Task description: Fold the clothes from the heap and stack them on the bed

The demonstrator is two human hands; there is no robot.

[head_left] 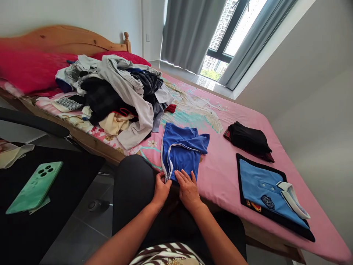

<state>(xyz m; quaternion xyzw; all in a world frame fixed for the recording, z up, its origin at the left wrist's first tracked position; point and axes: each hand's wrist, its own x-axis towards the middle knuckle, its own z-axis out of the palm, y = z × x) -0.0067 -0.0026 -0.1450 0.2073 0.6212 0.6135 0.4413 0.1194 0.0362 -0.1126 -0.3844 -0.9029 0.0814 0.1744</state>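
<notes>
Blue garment (183, 152), centre of frame, lying on bed (217, 173); left hand (161, 190) pinching its near edge, right hand (189, 189) resting atop, loosely spread.

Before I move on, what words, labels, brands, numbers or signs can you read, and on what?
No text is readable.
Polo badge: too small.
Print on the black cloth under it: partly covered, unreadable.
Phone: any marking too small.
Blue garment: no lettering shows.

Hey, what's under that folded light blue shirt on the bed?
A black garment shows along several edges of the shirt, with a red and yellow print peeking out. The shirt covers the garment's middle, so the whole print can't be seen.
</notes>
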